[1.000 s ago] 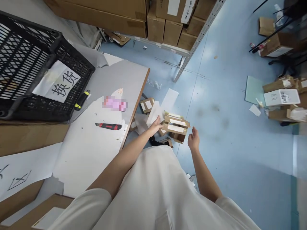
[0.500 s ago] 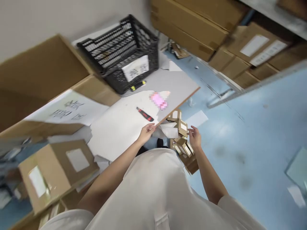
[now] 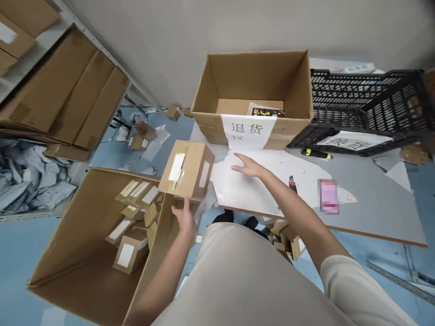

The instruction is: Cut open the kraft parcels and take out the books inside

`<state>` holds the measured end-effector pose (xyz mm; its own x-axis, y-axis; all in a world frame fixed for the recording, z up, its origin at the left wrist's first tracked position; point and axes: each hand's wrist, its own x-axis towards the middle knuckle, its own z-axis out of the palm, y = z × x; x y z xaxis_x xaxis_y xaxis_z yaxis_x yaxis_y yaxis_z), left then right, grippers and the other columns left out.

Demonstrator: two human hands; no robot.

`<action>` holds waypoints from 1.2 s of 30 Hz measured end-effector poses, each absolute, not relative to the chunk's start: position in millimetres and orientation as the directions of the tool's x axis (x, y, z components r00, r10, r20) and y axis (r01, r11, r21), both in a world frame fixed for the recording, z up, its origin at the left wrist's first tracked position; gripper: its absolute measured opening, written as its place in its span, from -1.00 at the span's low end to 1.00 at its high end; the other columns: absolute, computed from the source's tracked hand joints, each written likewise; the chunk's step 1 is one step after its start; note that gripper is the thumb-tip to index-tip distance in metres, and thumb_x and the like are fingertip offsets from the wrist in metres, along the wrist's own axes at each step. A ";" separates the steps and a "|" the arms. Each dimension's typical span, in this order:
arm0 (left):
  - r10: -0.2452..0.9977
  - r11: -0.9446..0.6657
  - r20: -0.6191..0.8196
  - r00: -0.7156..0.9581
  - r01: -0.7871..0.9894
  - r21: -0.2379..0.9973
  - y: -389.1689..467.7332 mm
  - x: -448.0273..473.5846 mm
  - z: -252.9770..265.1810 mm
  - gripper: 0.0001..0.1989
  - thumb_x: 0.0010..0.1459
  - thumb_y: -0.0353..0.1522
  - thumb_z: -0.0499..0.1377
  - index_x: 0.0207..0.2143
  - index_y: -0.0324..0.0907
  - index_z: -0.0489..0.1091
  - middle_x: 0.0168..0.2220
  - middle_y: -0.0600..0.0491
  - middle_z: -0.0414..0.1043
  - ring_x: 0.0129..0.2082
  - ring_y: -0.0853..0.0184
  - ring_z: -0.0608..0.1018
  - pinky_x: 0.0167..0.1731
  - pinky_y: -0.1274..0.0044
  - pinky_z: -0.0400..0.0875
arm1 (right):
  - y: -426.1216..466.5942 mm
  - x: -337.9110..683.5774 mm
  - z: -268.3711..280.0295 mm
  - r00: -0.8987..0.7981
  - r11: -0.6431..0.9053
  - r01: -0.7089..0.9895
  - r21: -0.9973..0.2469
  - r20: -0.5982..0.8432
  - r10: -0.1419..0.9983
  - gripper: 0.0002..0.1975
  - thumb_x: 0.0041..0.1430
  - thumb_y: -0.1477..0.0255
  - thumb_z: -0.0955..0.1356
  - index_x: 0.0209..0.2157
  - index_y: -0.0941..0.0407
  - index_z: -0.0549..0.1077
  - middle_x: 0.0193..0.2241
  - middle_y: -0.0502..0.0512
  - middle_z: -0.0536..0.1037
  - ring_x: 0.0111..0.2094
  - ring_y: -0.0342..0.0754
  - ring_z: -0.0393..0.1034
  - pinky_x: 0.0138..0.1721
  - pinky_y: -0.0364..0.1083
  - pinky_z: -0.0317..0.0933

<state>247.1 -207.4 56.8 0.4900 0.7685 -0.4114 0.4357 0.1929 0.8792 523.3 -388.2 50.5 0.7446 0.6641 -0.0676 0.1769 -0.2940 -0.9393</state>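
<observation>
A taped cardboard box [image 3: 181, 170] with white labels sits at the left end of the table, beside a large open carton. My left hand [image 3: 185, 219] is at the box's near lower edge, thumb and forefinger apart; whether a fingertip touches the box I cannot tell. My right hand [image 3: 248, 166] is open over the white sheet [image 3: 226, 185] on the table, to the right of the box, and holds nothing. A red and black utility knife [image 3: 292, 184] lies on the sheet, partly behind my right forearm. Right of it lies a blurred pink item [image 3: 328, 196].
The large carton [image 3: 91, 217] at left holds several small labelled boxes. Behind the table's front stands an open cardboard box [image 3: 210, 129] with a paper sign. A black crate [image 3: 370, 111] and a yellow-black cutter [image 3: 317, 154] are at right. Shelving [image 3: 98, 40] stands far left.
The view has swung left. My left hand has gone from the table edge to the taped box. My right hand has moved from beside the table to over the white sheet.
</observation>
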 end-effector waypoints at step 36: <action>0.119 0.135 -0.381 0.917 0.365 0.921 -262.6 378.1 62.4 -0.30 0.04 -0.16 0.25 0.21 -0.09 0.18 0.18 -0.03 0.29 0.17 0.16 0.35 0.19 0.33 0.17 | -565.6 370.6 46.5 0.968 -0.165 -0.249 -0.954 -0.246 -0.036 -0.48 -0.01 0.28 0.42 0.00 0.07 0.28 0.08 0.28 0.38 0.12 0.12 0.31 -0.01 0.12 0.36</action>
